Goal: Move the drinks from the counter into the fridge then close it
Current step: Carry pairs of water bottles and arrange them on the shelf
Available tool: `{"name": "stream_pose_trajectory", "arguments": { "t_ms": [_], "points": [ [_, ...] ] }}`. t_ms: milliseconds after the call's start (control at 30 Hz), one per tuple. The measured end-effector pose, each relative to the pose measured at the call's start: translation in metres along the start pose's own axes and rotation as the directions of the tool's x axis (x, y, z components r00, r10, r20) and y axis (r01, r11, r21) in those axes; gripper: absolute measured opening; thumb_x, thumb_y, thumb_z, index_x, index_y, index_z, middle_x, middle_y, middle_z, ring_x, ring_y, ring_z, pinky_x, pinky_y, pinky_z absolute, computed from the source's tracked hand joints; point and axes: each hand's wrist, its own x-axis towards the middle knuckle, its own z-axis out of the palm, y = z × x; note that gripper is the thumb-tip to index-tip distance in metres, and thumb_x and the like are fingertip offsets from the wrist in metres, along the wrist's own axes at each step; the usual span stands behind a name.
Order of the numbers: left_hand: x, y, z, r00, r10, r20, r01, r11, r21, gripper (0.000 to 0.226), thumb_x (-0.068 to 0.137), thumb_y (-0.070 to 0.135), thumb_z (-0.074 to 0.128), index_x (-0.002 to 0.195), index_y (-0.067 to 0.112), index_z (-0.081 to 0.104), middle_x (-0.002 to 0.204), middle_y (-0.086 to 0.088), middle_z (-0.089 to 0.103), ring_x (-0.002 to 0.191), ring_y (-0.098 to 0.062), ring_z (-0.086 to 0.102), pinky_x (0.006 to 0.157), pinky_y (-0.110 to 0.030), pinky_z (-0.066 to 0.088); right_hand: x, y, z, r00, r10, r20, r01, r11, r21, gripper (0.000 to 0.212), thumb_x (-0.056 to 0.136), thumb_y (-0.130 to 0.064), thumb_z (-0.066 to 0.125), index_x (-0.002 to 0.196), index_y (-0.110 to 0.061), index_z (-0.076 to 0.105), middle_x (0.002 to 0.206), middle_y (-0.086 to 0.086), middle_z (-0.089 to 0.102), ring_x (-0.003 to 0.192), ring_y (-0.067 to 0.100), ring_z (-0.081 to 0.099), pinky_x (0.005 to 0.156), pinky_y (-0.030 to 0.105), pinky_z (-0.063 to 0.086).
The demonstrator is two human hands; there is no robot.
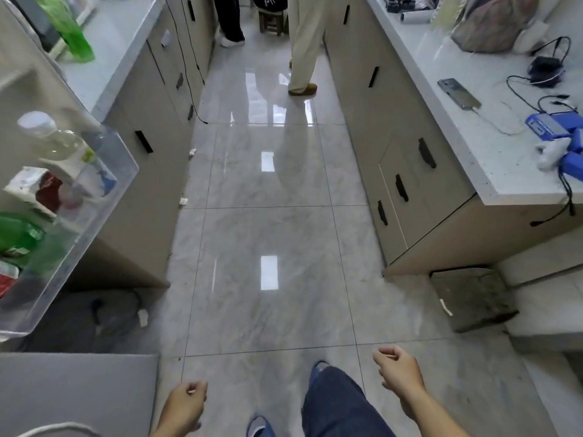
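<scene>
"How much room was there to walk?"

"Lots. The shiny tiled floor (268, 247) ran like a long lane between two rows of cupboards. The left table (116, 58) and the right table (473, 137) each had a long straight edge along the lane. Far ahead, two people's legs (303, 45) stood in the way. On the left, the open fridge door (19, 99) stuck out, and its clear shelf (104, 203) poked its corner toward the lane."

"What were the hands doing?"

"Both hung low over the floor, apart from each other. The left hand (184, 405) had loosely curled fingers and held nothing. The right hand (399, 370) was the same, fingers softly bent, touching nothing. A leg in blue jeans (337, 405) was stepping between them."

"Where were the drinks?"

"In the door shelf sat a clear bottle with a white cap (47, 134), a white and red carton (34, 187), a green bottle (19, 234) and a red can (8, 279). One more green bottle (67, 29) stood on the left table."

"Could you read any labels?"

"No, they were too blurry. A phone (459, 93) and blue boxes (555, 124) with wires lay on the right table."
</scene>
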Motion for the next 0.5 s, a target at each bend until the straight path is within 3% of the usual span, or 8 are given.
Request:
{"name": "stream_pose_trajectory", "arguments": {
  "t_ms": [233, 300, 400, 500],
  "points": [
    [0.019, 0.115, 0.053, 0.996, 0.083, 0.020, -0.082, 0.996, -0.026, 0.021, 0.098, 0.027, 0.057, 0.087, 0.010, 0.064, 0.087, -0.012, 0.068, 0.068, -0.025, 0.057, 0.060, -0.030, 0.051, 0.060, 0.017, -0.021, 0.986, 0.167, -0.015, -0.168, 0.985, -0.032, 0.017, 0.082, -0.019, 0.078, 0.090, -0.009, 0.067, 0.086, 0.013, 0.069, 0.080, 0.032, 0.065, 0.084, 0.044, 0.054],
    [0.026, 0.152, 0.066, 0.995, 0.104, 0.009, -0.104, 0.994, -0.044, 0.021, 0.099, 0.027, 0.056, 0.088, 0.011, 0.063, 0.089, -0.010, 0.067, 0.070, -0.025, 0.057, 0.062, -0.032, 0.052, 0.081, 0.009, -0.031, 0.977, 0.212, -0.029, -0.213, 0.976, -0.042, 0.021, 0.078, -0.016, 0.081, 0.089, -0.004, 0.068, 0.082, 0.016, 0.069, 0.076, 0.031, 0.065, 0.083, 0.040, 0.053],
    [0.031, 0.197, 0.078, 0.994, 0.106, -0.039, -0.109, 0.993, -0.055, 0.019, 0.099, 0.030, 0.055, 0.087, 0.016, 0.062, 0.092, -0.006, 0.067, 0.077, -0.025, 0.062, 0.065, -0.034, 0.054, 0.117, -0.019, -0.045, 0.974, 0.224, -0.033, -0.226, 0.972, -0.069, 0.020, 0.076, -0.007, 0.081, 0.089, 0.001, 0.069, 0.075, 0.018, 0.069, 0.071, 0.028, 0.063, 0.085, 0.039, 0.051],
    [0.034, 0.229, 0.086, 0.994, 0.065, -0.087, -0.070, 0.996, -0.055, 0.021, 0.099, 0.032, 0.054, 0.086, 0.017, 0.061, 0.093, -0.007, 0.067, 0.083, -0.027, 0.065, 0.067, -0.035, 0.055, 0.154, -0.073, -0.052, 0.983, 0.185, -0.003, -0.184, 0.979, -0.082, 0.017, 0.079, -0.012, 0.078, 0.090, -0.003, 0.069, 0.081, 0.018, 0.069, 0.078, 0.030, 0.064, 0.085, 0.041, 0.053]
  ]
}}
